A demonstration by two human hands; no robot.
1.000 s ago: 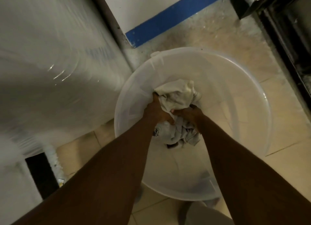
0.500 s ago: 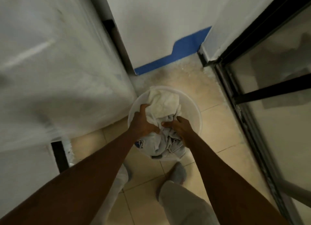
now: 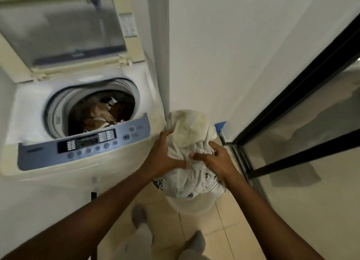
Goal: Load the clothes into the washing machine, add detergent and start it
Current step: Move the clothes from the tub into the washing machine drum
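A bundle of pale clothes point(image 3: 191, 143) hangs in the air to the right of the washing machine point(image 3: 58, 191), held up from both sides. My left hand point(image 3: 162, 154) grips its left side and my right hand point(image 3: 213, 160) grips its right side. The top-loading machine has its lid point(image 3: 62, 30) up and brown and white clothes point(image 3: 101, 113) lying in the drum. A blue control panel point(image 3: 83, 143) with buttons runs along its front. Below the bundle the translucent white basin point(image 3: 191, 206) stands on the floor, mostly hidden.
A white wall corner point(image 3: 165, 65) rises right beside the machine. A black-framed glass door point(image 3: 292, 123) closes off the right side. Beige floor tiles point(image 3: 210, 232) and my two feet in grey socks are at the bottom.
I have stood up: the bundle has risen out of the basin to panel height, both hands still gripping it, and the open machine has come into view on the left.
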